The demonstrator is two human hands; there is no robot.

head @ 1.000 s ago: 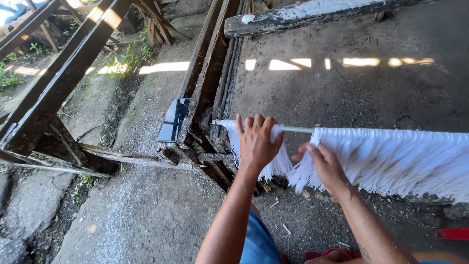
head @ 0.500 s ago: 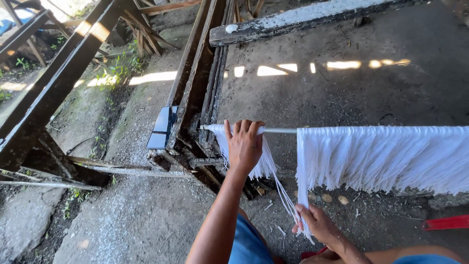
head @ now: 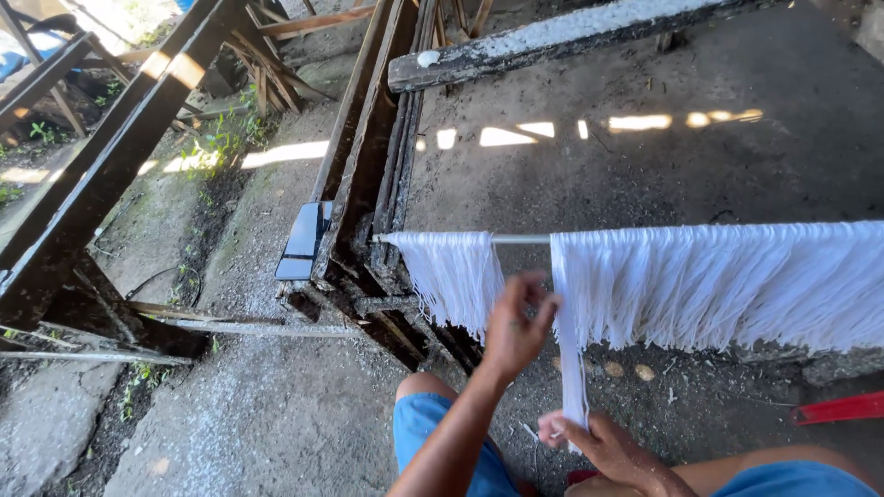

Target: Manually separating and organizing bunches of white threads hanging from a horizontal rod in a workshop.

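A dark timber frame (head: 364,175) stands on the concrete floor (head: 571,175), and from it a thin pale rod (head: 520,239) runs level to the right, its long axis lying left to right across the view. Over this rod white threads are draped in two hanging masses: a broad curtain (head: 727,281) on the right and a narrower bunch (head: 456,276) on the left, with a bare stretch of rod between them. Every strand points straight down, at right angles to the rod.

From the left edge of the curtain one slim strip of threads (head: 571,368) is drawn downward. Its lower end is clamped in the right hand (head: 603,446), which is closed around it low in the view, directly beneath the gap. The left hand (head: 516,327) is raised higher, between bunch and strip, its fingers loosely curled and apart from the strip; whether they touch the bunch cannot be told. The right hand is thus the nearer to the strip.
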